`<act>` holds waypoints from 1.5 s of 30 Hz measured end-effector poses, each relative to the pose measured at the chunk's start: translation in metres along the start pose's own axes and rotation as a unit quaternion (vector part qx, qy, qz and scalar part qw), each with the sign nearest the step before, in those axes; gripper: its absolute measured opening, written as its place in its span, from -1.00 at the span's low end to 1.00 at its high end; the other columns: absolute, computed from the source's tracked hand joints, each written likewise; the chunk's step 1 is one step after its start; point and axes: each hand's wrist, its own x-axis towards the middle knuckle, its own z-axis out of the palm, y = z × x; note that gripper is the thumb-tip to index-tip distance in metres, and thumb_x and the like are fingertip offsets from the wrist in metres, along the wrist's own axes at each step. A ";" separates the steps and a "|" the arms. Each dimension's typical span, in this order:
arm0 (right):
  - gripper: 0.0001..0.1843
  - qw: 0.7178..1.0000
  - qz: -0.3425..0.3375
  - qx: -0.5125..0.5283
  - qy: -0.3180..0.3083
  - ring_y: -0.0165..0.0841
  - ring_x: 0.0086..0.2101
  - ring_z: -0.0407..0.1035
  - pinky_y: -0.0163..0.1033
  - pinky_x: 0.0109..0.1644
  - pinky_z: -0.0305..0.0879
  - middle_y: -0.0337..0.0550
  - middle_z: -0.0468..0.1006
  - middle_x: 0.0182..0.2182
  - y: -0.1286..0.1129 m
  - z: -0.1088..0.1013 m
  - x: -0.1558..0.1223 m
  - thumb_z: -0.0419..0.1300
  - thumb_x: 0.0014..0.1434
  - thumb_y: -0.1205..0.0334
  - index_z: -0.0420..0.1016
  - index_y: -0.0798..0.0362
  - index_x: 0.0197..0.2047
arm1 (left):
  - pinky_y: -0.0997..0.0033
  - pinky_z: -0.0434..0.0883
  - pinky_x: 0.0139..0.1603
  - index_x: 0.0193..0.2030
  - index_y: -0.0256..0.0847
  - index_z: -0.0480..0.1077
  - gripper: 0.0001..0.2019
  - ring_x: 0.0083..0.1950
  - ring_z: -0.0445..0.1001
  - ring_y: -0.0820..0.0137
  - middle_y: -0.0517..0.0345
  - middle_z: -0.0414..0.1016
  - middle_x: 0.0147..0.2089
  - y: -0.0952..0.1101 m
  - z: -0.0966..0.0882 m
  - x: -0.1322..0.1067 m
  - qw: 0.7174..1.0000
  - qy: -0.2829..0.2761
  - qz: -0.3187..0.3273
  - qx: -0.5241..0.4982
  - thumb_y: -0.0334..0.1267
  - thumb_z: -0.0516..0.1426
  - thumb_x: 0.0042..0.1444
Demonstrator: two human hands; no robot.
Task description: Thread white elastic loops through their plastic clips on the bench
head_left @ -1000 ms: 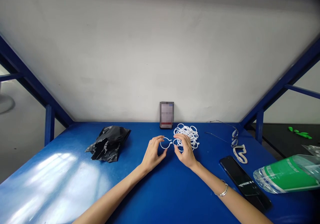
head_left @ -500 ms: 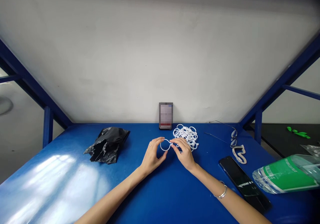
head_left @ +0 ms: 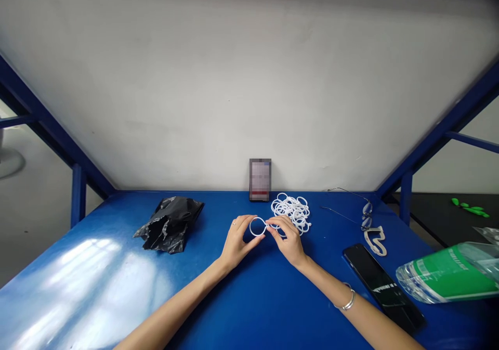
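Note:
A thin white ring (head_left: 250, 229), like a shower curtain ring, is held upright between my two hands, just above the blue table (head_left: 249, 308). My left hand (head_left: 237, 241) curves around its left side, with thumb and fingers closed on the rim. The fingertips of my right hand (head_left: 287, 242) pinch its right side, where the small joint is mostly hidden. Behind my right hand lies a tangled pile of similar white rings (head_left: 288, 204), partly covered by my fingers.
A crumpled black plastic bag (head_left: 171, 224) lies to the left. A phone (head_left: 260, 181) leans against the back wall. At the right are eyeglasses (head_left: 367, 216), a white S-shaped piece (head_left: 376, 246), a dark phone (head_left: 384, 285) and a clear bottle with a green label (head_left: 448, 272).
The view has shifted slightly. Both hands stay almost in place around the white ring, with the right fingertips still pinching its joint side.

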 end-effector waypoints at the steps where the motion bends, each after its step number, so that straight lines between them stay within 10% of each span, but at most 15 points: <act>1: -0.89 1.000 0.004 -0.002 0.001 -0.25 -0.24 0.43 -0.09 -0.11 0.35 -0.13 0.56 -0.29 0.000 0.000 0.000 0.13 0.27 0.32 0.47 0.00 -0.16 | 0.19 0.38 0.02 0.08 -0.16 0.29 -0.61 0.02 0.43 0.23 -0.01 0.46 -0.01 0.000 0.000 0.000 1.000 0.003 0.000 0.001 -0.07 0.15 0.16; 45: -0.84 1.000 0.013 -0.008 -0.006 -0.28 -0.36 0.35 -0.16 -0.27 0.31 -0.17 0.44 -0.44 0.003 0.003 -0.007 0.09 0.28 0.31 0.28 0.01 -0.37 | 0.29 0.41 -0.13 0.01 -0.17 0.40 -0.64 -0.19 0.49 0.31 0.05 0.54 -0.18 0.005 -0.003 -0.001 0.998 0.031 0.051 0.017 -0.05 0.18 0.13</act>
